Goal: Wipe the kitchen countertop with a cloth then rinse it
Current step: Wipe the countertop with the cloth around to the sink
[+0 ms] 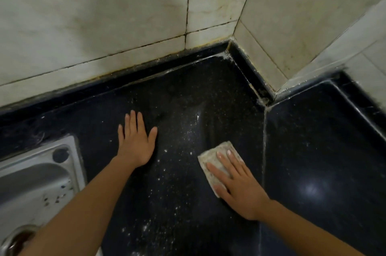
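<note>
One cloth point(216, 161), pale and folded flat, down on the dark counter point(313, 151) right of centre, close to the seam between the two slabs. Pinned there under the right hand point(238, 186), fingers spread and pressing, not curled around it. Left hand point(135, 143) open too, palm flat on the bare stone, gripping nothing, set well apart from the cloth as a brace. White specks point(177, 151) scattered thick between the two hands and down toward the near edge, so wiping judged under way with plenty left. Best handled with even pressure through the whole palm, overlapping strokes, crumbs herded toward the steel sink point(37, 174) at the left. Grime along the tiled wall point(94, 15) joint likely needing a folded edge. Rinse not yet begun.
</note>
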`<state>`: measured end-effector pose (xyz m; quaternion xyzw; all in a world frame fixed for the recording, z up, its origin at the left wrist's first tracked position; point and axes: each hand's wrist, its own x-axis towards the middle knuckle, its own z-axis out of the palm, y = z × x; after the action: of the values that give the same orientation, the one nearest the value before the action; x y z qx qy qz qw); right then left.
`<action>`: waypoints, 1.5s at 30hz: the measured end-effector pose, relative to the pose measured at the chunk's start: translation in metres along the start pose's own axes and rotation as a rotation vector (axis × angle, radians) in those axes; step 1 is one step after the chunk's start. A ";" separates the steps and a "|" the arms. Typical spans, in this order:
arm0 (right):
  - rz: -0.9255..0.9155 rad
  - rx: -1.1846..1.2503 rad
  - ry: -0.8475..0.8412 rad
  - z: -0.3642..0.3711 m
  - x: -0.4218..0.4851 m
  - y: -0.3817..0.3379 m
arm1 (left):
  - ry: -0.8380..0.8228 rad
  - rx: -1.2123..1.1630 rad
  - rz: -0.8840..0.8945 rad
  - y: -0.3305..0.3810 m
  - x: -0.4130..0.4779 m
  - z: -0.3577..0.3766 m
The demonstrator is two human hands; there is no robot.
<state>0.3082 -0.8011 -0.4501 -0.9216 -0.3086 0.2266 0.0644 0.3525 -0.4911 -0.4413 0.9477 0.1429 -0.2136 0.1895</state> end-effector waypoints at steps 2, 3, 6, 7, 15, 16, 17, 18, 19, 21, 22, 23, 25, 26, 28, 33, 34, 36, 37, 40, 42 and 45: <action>-0.052 -0.010 -0.062 -0.006 -0.003 0.005 | 0.049 -0.011 -0.041 -0.018 -0.021 0.009; -0.068 -0.022 -0.088 -0.012 0.002 0.009 | 0.080 -0.017 -0.070 -0.028 -0.030 0.012; -0.020 -0.062 -0.089 -0.033 0.038 0.015 | 0.165 -0.024 -0.185 -0.055 -0.048 0.015; 0.022 -0.053 -0.076 -0.038 0.053 0.014 | 0.177 -0.028 -0.218 -0.062 -0.052 0.016; 0.256 0.040 -0.050 -0.085 0.187 0.006 | 0.160 -0.034 -0.240 -0.078 -0.049 0.024; 0.281 0.055 -0.061 -0.091 0.201 0.005 | 0.147 -0.033 -0.243 -0.078 -0.049 0.024; 0.301 0.072 -0.065 -0.095 0.212 0.002 | 0.138 -0.029 -0.243 -0.079 -0.048 0.024; 0.317 0.089 -0.064 -0.098 0.220 0.000 | 0.130 -0.027 -0.243 -0.079 -0.047 0.023; 0.325 0.103 -0.058 -0.098 0.224 -0.003 | 0.121 -0.027 -0.243 -0.079 -0.047 0.022; 0.309 0.113 -0.040 -0.095 0.219 -0.007 | 0.107 -0.027 -0.244 -0.079 -0.047 0.021; 0.280 0.100 -0.033 -0.090 0.210 -0.010 | 0.101 -0.028 -0.245 -0.079 -0.047 0.021; 0.239 0.079 -0.026 -0.084 0.199 -0.012 | 0.095 -0.030 -0.244 -0.079 -0.047 0.020; 0.148 0.028 -0.020 -0.066 0.167 -0.018 | 0.082 -0.034 -0.242 -0.079 -0.048 0.019; 0.106 0.000 -0.028 -0.056 0.148 -0.021 | 0.075 -0.035 -0.240 -0.078 -0.049 0.018; 0.017 -0.058 -0.045 -0.039 0.110 -0.028 | 0.063 -0.037 -0.236 -0.077 -0.050 0.016; -0.231 -0.152 -0.125 -0.031 0.064 -0.012 | 0.010 -0.053 -0.234 -0.076 -0.050 0.011; -0.270 -0.162 -0.120 -0.035 0.067 -0.003 | 0.008 -0.055 -0.235 -0.077 -0.050 0.011; -0.262 -0.165 -0.094 -0.043 0.087 0.012 | 0.007 -0.056 -0.238 -0.077 -0.049 0.011; -0.199 -0.162 -0.054 -0.047 0.102 0.016 | 0.006 -0.055 -0.239 -0.077 -0.049 0.011; 0.100 -0.110 0.087 -0.064 0.155 0.017 | 0.008 -0.055 -0.241 -0.076 -0.049 0.011; 0.242 -0.032 0.064 -0.080 0.194 0.014 | 0.019 -0.049 -0.242 -0.076 -0.049 0.011; 0.345 0.044 -0.006 -0.100 0.243 0.001 | 0.014 -0.035 -0.241 -0.078 -0.047 0.012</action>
<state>0.5265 -0.6542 -0.4530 -0.9585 -0.1411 0.2436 0.0440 0.2799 -0.4361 -0.4525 0.9216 0.2608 -0.2256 0.1779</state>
